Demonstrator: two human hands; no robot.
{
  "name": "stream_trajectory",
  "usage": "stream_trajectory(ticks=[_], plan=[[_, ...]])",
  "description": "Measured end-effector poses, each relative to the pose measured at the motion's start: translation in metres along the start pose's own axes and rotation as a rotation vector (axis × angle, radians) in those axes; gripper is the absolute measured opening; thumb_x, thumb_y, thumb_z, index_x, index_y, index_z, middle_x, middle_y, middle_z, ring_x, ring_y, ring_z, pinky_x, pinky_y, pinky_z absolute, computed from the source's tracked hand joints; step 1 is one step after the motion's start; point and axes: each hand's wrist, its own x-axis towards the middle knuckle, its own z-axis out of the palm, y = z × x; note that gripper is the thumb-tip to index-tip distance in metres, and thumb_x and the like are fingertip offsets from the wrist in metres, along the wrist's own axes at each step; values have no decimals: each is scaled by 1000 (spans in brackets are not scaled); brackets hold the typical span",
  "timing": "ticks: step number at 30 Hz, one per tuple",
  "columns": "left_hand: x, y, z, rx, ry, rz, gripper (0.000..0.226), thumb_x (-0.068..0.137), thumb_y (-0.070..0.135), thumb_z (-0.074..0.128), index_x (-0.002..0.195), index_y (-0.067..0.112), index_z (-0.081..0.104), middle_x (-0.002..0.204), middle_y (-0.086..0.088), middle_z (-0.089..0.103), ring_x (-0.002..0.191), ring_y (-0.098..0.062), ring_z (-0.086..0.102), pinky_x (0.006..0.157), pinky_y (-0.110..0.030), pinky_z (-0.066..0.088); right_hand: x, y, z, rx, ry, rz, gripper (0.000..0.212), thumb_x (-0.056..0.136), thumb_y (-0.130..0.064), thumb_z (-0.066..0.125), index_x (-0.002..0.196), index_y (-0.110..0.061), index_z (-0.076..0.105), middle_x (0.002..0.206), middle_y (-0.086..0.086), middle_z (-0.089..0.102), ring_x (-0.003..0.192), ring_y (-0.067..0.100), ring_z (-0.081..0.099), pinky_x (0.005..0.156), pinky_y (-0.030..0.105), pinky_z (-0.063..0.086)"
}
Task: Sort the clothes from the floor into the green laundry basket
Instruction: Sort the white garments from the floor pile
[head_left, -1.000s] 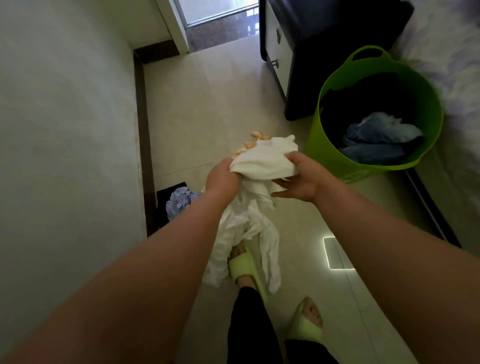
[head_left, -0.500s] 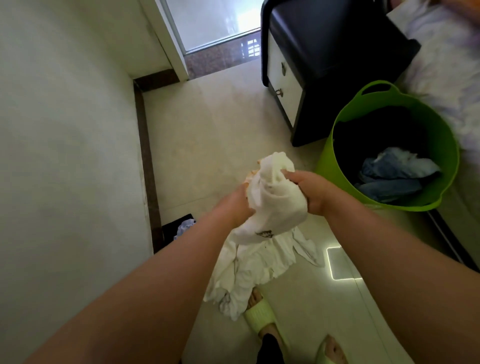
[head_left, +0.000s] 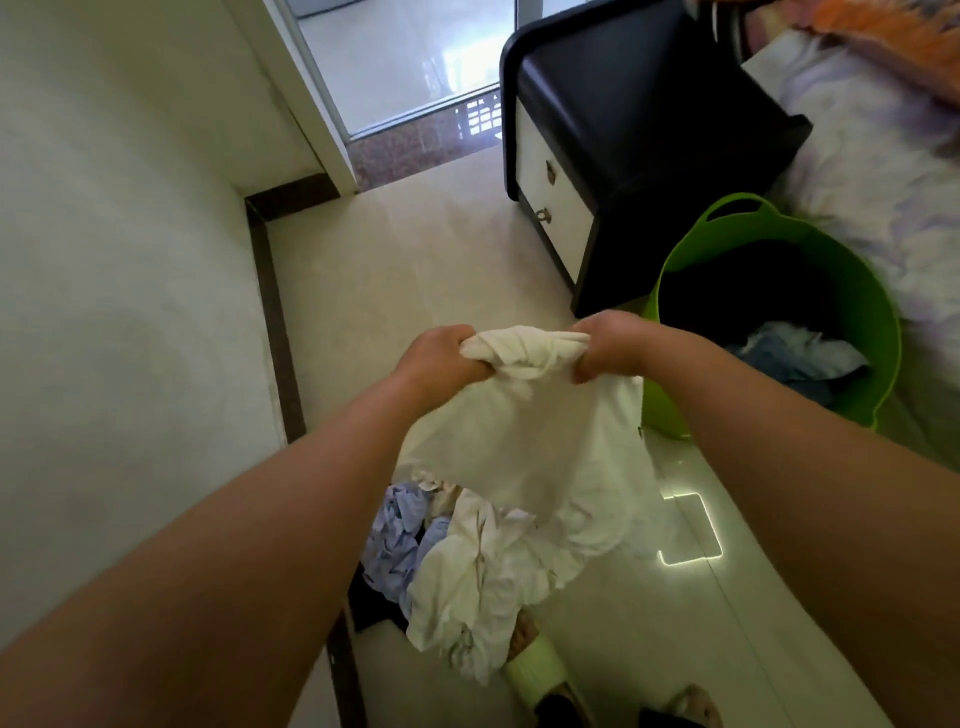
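Above the floor, in front of the person, both hands hold one white shirt (head_left: 524, 431) up in the air. The left hand (head_left: 441, 358) grips one end of its bunched top edge, and the right hand (head_left: 610, 345) grips the other end. The fingers of both hands are curled tight round the cloth, so neither hand is free. The top edge runs from side to side between the two fists, and the rest of the shirt hangs down loose below them. The green laundry basket (head_left: 878, 322) sits on the floor to the right of the hands and a little farther away, near the bed (head_left: 878, 171) and just beside the dark nightstand (head_left: 649, 130). Some blue clothes (head_left: 795, 353) and something dark already lie inside it. The right hand is the one nearer the basket; its arm crosses in front of the near rim. So I think the shirt has to swing to the right and go over the rim before the fingers let go. The loose bottom part hangs low and could catch on the rim or stay outside. Down by the wall edge of the floor, near the person's feet, a pile of clothes (head_left: 457, 571) waits, white ones and pale blue ones, with something dark under them. A green slipper (head_left: 535, 670) peeks out beside the pile. I think the job is only partly done.
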Motion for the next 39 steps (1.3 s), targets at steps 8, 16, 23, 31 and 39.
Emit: stream_trajectory(ticks=[8, 16, 23, 31, 39], plan=[[18, 54, -8, -159, -151, 81, 29, 83, 30, 70, 108, 17, 63, 95, 0, 65, 83, -15, 60, 69, -25, 48, 32, 29, 20, -57, 283, 203, 23, 89, -18, 49, 99, -14, 69, 104, 10, 66, 92, 29, 62, 70, 30, 46], [26, 95, -52, -268, -370, -5, 32, 85, 30, 70, 110, 11, 66, 100, -9, 69, 89, -23, 65, 85, -39, 55, 17, 36, 19, 187, 42, 3, 30, 81, -7, 65, 111, -8, 64, 109, 11, 63, 98, 27, 59, 86, 34, 47], [57, 71, -32, 67, 415, -70, 61, 89, 41, 62, 144, 28, 38, 139, -9, 45, 129, -28, 41, 105, -40, 38, 8, 20, -8, 1047, -189, 16, 45, 68, 2, 57, 112, -6, 62, 108, 14, 67, 99, 34, 63, 92, 45, 52], [-12, 18, 63, -175, -117, -91, 62, 82, 59, 59, 136, 30, 47, 121, 9, 62, 108, -12, 60, 87, -30, 48, 8, 20, -16, 1286, -331, 104, 25, 94, -5, 46, 116, 1, 56, 103, 16, 66, 94, 29, 64, 84, 41, 52], [-10, 30, 94, -182, -222, -137, 83, 79, 18, 77, 147, 11, 30, 149, -5, 39, 138, -19, 37, 98, -15, 37, -6, 9, -23, 1080, -567, 20, 48, 87, -26, 61, 126, 0, 52, 116, 18, 64, 110, 35, 61, 98, 50, 47]])
